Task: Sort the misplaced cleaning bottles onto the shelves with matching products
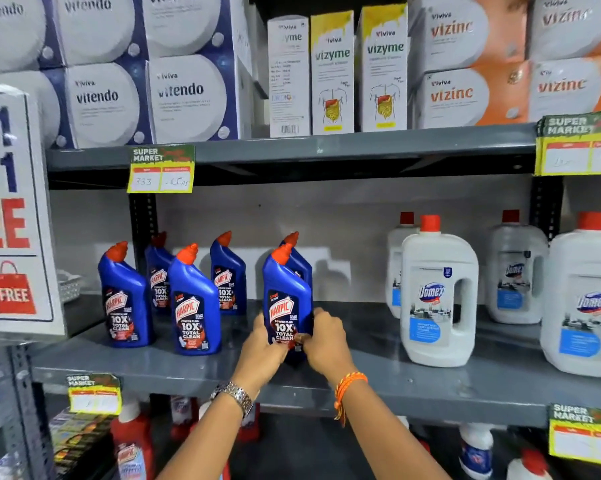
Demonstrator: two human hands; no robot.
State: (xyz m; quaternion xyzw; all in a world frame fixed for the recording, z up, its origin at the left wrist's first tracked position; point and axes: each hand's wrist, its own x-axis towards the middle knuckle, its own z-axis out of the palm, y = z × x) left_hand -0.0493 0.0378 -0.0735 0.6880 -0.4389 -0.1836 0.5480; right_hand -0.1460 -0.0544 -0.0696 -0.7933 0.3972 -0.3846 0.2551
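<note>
Both the left hand (262, 346) and right hand (323, 337) clasp the base of the blue Harpic bottle (285, 299), upright left of the white Domex jug (437, 299); rigid, smooth plastic, likely liquid-heavy, best held low.

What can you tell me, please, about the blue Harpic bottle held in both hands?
The held Harpic bottle is glossy blue plastic with an angled orange-red cap and a dark label reading "10X Total Clean". It stands upright at the front of the grey middle shelf, another Harpic close behind. The left hand and right hand clasp its base.
</note>
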